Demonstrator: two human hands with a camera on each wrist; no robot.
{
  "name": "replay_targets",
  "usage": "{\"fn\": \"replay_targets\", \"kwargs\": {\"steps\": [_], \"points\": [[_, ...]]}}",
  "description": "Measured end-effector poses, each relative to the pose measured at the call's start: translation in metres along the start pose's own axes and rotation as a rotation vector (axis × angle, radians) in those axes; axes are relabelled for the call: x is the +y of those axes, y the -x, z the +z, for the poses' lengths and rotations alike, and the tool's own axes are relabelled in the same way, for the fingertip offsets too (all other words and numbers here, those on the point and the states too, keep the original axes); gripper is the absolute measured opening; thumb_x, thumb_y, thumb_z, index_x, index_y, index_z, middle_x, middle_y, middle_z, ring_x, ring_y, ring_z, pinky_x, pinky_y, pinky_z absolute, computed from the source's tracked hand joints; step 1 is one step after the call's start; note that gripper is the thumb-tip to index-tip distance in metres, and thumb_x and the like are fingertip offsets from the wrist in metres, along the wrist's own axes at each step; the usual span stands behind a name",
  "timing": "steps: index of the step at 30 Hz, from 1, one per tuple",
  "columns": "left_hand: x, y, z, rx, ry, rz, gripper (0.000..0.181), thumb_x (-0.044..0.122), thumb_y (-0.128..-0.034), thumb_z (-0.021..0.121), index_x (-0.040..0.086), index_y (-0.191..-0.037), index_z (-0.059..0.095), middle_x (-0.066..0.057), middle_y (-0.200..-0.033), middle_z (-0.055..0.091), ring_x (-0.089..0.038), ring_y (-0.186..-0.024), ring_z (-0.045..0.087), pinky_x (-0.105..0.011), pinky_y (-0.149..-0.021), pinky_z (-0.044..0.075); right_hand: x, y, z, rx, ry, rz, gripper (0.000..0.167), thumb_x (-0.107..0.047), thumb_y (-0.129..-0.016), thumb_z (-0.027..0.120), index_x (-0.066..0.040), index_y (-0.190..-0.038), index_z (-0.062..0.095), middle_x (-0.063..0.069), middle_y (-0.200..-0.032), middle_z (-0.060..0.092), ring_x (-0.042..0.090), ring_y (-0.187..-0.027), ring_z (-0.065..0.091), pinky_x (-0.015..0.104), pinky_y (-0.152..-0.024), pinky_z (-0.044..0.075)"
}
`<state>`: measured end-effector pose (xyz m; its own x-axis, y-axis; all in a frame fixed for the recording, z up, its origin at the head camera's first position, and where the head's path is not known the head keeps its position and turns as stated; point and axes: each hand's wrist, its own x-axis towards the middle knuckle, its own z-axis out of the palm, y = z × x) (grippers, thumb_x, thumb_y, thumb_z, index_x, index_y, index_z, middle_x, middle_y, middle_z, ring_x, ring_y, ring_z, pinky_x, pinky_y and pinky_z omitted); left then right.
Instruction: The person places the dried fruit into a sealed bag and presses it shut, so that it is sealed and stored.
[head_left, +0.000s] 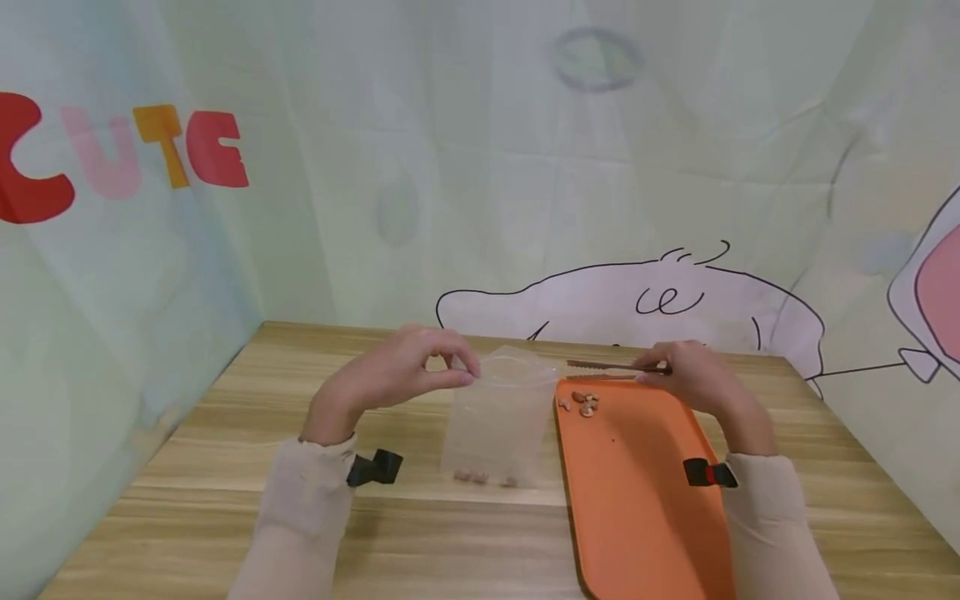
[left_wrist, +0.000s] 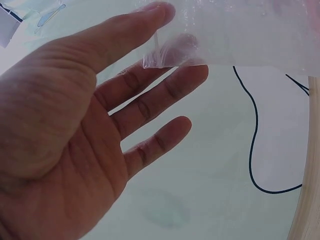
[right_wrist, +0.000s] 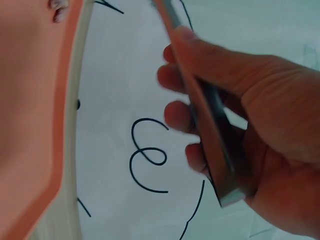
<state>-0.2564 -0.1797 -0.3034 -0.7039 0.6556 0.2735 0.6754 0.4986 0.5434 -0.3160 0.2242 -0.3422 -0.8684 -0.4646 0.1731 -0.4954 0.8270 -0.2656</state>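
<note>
A clear plastic bag (head_left: 495, 425) hangs upright over the table, a few nuts (head_left: 472, 476) at its bottom. The left hand (head_left: 397, 371) pinches the left edge of its mouth between thumb and finger; in the left wrist view the other fingers of the left hand (left_wrist: 120, 115) are spread behind the bag's corner (left_wrist: 165, 55). Metal tongs (head_left: 607, 367) lie in the grip of the right hand (head_left: 693, 375), their tips apart and pointing left at the right side of the bag's mouth. The right wrist view shows the right hand (right_wrist: 250, 100) around the tongs (right_wrist: 207, 120); nothing is visible between the tips.
An orange tray (head_left: 630, 517) lies on the wooden table (head_left: 420, 533), right of the bag and below the right hand. Several nuts (head_left: 587, 408) sit in its far left corner. A printed curtain (head_left: 360, 208) stands behind the table and along its left side.
</note>
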Motion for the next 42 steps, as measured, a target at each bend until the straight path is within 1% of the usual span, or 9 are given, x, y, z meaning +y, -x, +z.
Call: {"fn": "replay_targets", "kwargs": {"steps": [7, 13, 16, 20, 25, 28, 35, 38, 42], "points": [[-0.001, 0.0, -0.001, 0.001, -0.001, 0.002, 0.006, 0.018, -0.0972, 0.068, 0.019, -0.1, 0.073, 0.012, -0.099, 0.069, -0.008, -0.084, 0.061, -0.031, -0.076, 0.051, 0.009, -0.005, 0.012, -0.113, 0.058, 0.036, 0.009, -0.015, -0.089, 0.077, -0.011, -0.096, 0.079, -0.001, -0.091, 0.073, 0.014, -0.076, 0.061, 0.038, -0.069, 0.05], [-0.002, 0.001, -0.001, -0.011, 0.012, -0.012, 0.006, 0.02, -0.0978, 0.068, 0.019, -0.101, 0.073, 0.012, -0.098, 0.069, -0.009, -0.084, 0.061, -0.031, -0.076, 0.051, 0.014, -0.007, 0.022, -0.116, 0.054, 0.034, 0.007, -0.012, -0.09, 0.075, -0.011, -0.096, 0.079, 0.0, -0.092, 0.074, 0.013, -0.075, 0.062, 0.037, -0.067, 0.05], [-0.003, 0.002, -0.001, -0.011, 0.013, -0.01, 0.006, 0.019, -0.0975, 0.068, 0.019, -0.101, 0.073, 0.011, -0.1, 0.069, -0.009, -0.085, 0.061, -0.032, -0.077, 0.051, 0.009, -0.004, 0.016, -0.069, 0.049, 0.035, 0.009, -0.013, -0.091, 0.074, -0.011, -0.098, 0.079, 0.002, -0.093, 0.074, 0.014, -0.075, 0.061, 0.036, -0.066, 0.049], [-0.003, 0.002, -0.002, -0.005, 0.005, 0.001, 0.006, 0.019, -0.0974, 0.068, 0.019, -0.1, 0.073, 0.011, -0.1, 0.069, -0.01, -0.086, 0.061, -0.033, -0.078, 0.051, -0.008, 0.002, -0.003, 0.082, 0.015, -0.014, 0.01, -0.012, -0.091, 0.075, -0.009, -0.099, 0.079, 0.003, -0.092, 0.074, 0.017, -0.078, 0.066, 0.038, -0.067, 0.051], [-0.002, 0.002, -0.001, -0.007, 0.004, -0.001, 0.006, 0.02, -0.0976, 0.068, 0.019, -0.101, 0.073, 0.011, -0.1, 0.069, -0.01, -0.086, 0.062, -0.033, -0.078, 0.052, -0.035, 0.013, -0.025, 0.328, 0.017, -0.196, 0.012, -0.007, -0.087, 0.078, -0.01, -0.098, 0.079, -0.001, -0.088, 0.073, 0.01, -0.065, 0.058, 0.03, -0.058, 0.046], [-0.001, 0.001, -0.001, -0.012, 0.0, 0.001, 0.007, 0.019, -0.0977, 0.067, 0.019, -0.101, 0.073, 0.01, -0.1, 0.069, -0.009, -0.086, 0.062, -0.032, -0.077, 0.051, -0.052, 0.02, -0.033, 0.437, 0.045, -0.305, 0.018, -0.004, -0.082, 0.081, -0.013, -0.098, 0.08, -0.003, -0.089, 0.072, 0.005, -0.062, 0.054, 0.025, -0.055, 0.042], [0.0, 0.001, -0.001, -0.023, 0.025, -0.006, 0.007, 0.019, -0.0981, 0.067, 0.019, -0.102, 0.073, 0.009, -0.1, 0.069, -0.01, -0.086, 0.062, -0.033, -0.078, 0.052, -0.079, 0.024, -0.042, 0.454, 0.009, -0.472, 0.027, -0.002, -0.075, 0.085, -0.016, -0.098, 0.08, -0.01, -0.089, 0.071, 0.0, -0.063, 0.056, 0.014, -0.054, 0.04], [0.0, 0.001, -0.001, -0.024, 0.028, -0.008, 0.007, 0.019, -0.0982, 0.067, 0.018, -0.101, 0.073, 0.01, -0.1, 0.069, -0.012, -0.086, 0.062, -0.033, -0.078, 0.052, -0.077, 0.023, -0.04, 0.445, -0.025, -0.476, 0.029, 0.001, -0.075, 0.085, -0.014, -0.1, 0.079, -0.007, -0.091, 0.072, 0.001, -0.066, 0.058, 0.013, -0.056, 0.042], [-0.001, 0.001, 0.0, -0.022, 0.024, -0.004, 0.007, 0.019, -0.098, 0.067, 0.019, -0.101, 0.073, 0.01, -0.1, 0.069, -0.014, -0.086, 0.063, -0.032, -0.077, 0.052, -0.063, 0.023, -0.039, 0.44, -0.031, -0.415, 0.027, 0.001, -0.078, 0.083, -0.011, -0.102, 0.078, -0.004, -0.092, 0.072, 0.004, -0.069, 0.06, 0.015, -0.059, 0.044]]}}
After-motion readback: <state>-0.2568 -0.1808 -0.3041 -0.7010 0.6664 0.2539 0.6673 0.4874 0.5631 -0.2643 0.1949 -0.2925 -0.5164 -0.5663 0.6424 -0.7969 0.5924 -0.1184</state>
